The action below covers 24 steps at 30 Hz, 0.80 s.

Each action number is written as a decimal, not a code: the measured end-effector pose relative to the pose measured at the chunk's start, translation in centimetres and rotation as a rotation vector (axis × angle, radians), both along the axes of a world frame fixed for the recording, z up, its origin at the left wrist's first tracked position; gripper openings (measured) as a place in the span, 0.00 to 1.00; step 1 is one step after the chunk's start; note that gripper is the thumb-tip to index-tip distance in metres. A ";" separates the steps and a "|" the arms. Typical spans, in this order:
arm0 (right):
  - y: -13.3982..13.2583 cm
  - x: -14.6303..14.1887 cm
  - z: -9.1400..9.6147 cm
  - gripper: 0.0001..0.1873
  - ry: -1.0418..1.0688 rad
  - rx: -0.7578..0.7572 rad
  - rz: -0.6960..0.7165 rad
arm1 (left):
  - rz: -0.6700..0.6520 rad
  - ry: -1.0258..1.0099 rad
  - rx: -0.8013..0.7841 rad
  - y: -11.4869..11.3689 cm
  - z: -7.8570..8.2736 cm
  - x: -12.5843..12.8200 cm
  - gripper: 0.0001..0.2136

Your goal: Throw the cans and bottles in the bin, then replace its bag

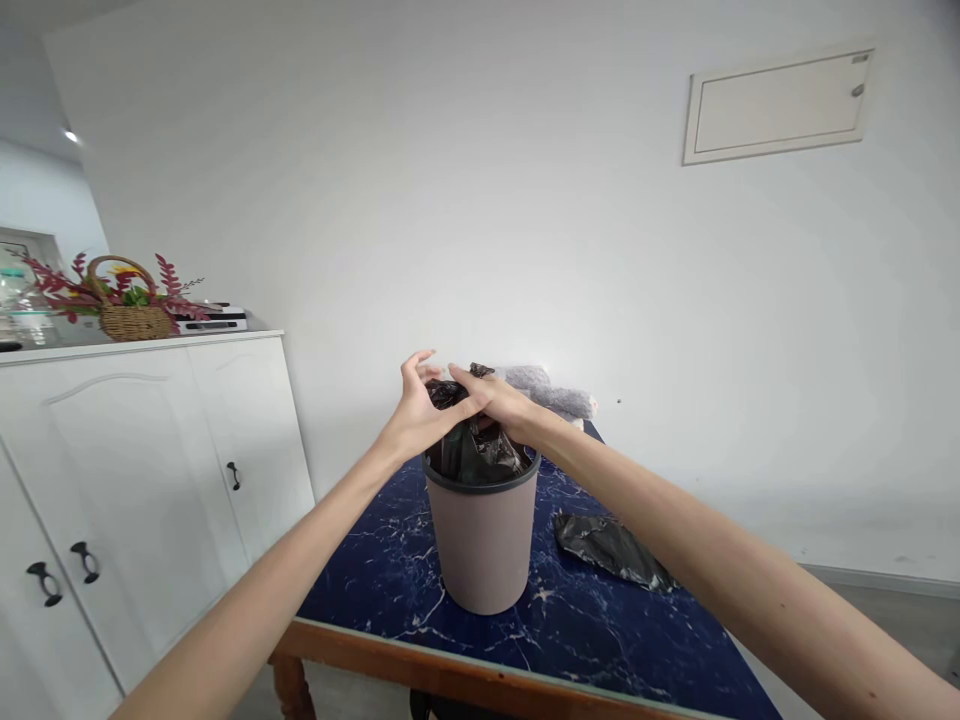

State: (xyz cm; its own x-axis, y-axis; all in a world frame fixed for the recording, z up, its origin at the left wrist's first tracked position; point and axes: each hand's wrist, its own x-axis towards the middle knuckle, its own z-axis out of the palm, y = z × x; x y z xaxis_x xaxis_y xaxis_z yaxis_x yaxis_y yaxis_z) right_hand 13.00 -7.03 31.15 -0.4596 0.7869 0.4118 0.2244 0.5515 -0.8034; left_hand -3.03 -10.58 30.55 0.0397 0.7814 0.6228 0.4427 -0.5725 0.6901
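R forearm point(750, 550) nearest the cam, in from bottom R corner; L forearm point(262, 590) in from bottom L. Both run fwd to the bin point(484, 550), approx mid-view: pinkish-grey body, dark rim point(484, 488), upright on the worktop point(592, 640), near its front edge. Black plastic bag point(491, 455) sits in the bin mouth, crumpled, part bunched up above the rim; a tuft pokes out over the R hand point(501, 402).

L hand point(418, 405): spread, thumb well apart from the loosely bent fingers, thumb tip overlapping the R hand in this view, bag right behind. R hand: up against the bunched bag, thumb stretched toward L fingers; other fingers mostly hidden, so can't tell if it's pinching the plastic. Both hands over the bin mouth.

Worktop: dark blue w/ white marble-type veins, brown wooden frame point(420, 662). 2nd black bag point(611, 548) lies flat, R of the bin, partly behind R forearm. Grey fuzzy item point(562, 395) at the far end, by the wall point(450, 200).

Off L: white cabinet point(150, 430) w/ dark handles, wicker basket point(135, 322) w/ red foliage on top. Wall panel point(776, 105) upper R.
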 end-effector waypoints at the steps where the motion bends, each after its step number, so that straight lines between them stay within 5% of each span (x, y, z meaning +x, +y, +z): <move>1: -0.2 0.2 0.2 0.31 0.052 -0.113 -0.007 | -0.021 -0.051 -0.107 0.0 -0.5 0.0 0.54; 3: -0.5 0.4 0.6 0.28 0.175 -0.322 -0.009 | -0.063 -0.119 -0.229 -0.2 -1.2 0.3 0.58; 5: -0.7 0.7 0.9 0.26 0.212 -0.341 -0.004 | -0.094 -0.153 -0.255 -0.4 -1.7 0.7 0.57; 12: -1.4 3.0 1.6 0.29 -0.003 -0.077 0.068 | -0.223 -0.014 -0.190 -0.1 -1.8 0.7 0.22; 24: -1.5 6.0 1.0 0.10 -0.410 0.445 0.105 | -0.309 -0.030 -0.198 0.5 -2.6 -0.2 0.14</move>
